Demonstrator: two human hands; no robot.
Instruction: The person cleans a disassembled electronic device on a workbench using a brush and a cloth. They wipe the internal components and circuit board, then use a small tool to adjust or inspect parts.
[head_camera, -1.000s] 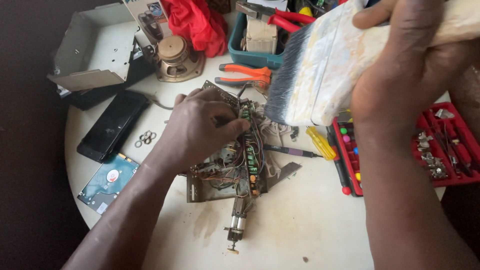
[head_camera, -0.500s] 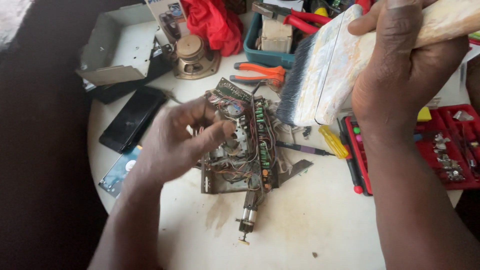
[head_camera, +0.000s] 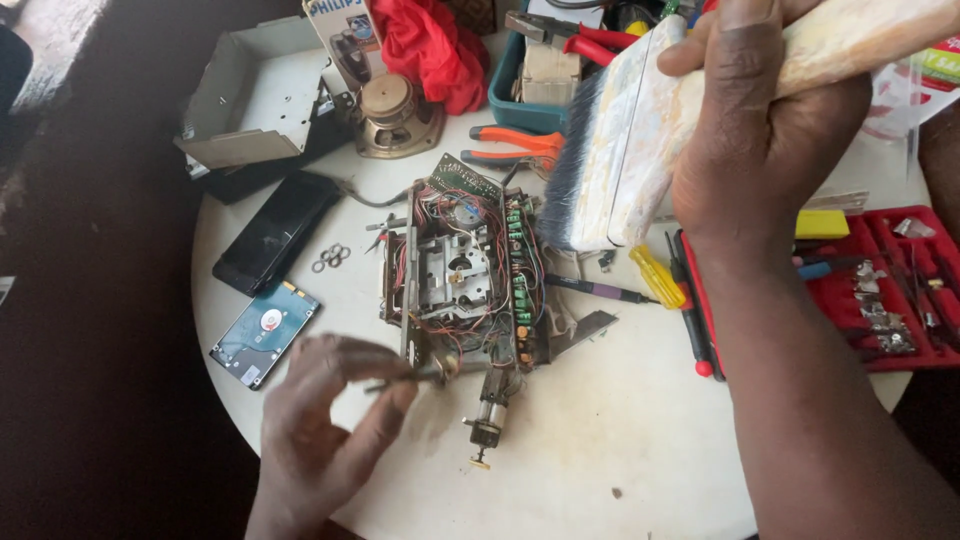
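Note:
A stripped tape-deck mechanism (head_camera: 460, 280) with circuit boards and tangled wires lies in the middle of the round white table (head_camera: 620, 440). My right hand (head_camera: 760, 140) grips the handle of a wide paint-stained brush (head_camera: 620, 140), holding its dark bristles just above the mechanism's right side. My left hand (head_camera: 325, 430) is blurred near the table's front edge, to the lower left of the mechanism. Its fingers curl around a thin rod-like shape, but the blur hides whether they grip it.
A black phone (head_camera: 275, 230), a bare hard drive (head_camera: 265, 332) and small washers (head_camera: 330, 257) lie to the left. At the back are a metal casing (head_camera: 255, 95), a speaker (head_camera: 392, 115), a red cloth (head_camera: 430, 45), orange pliers (head_camera: 510, 145) and a teal box (head_camera: 525, 90). A red tool case (head_camera: 880, 290) sits right.
My left hand has come off the mechanism and drawn back toward the table's front edge. The brush stays raised in my right hand.

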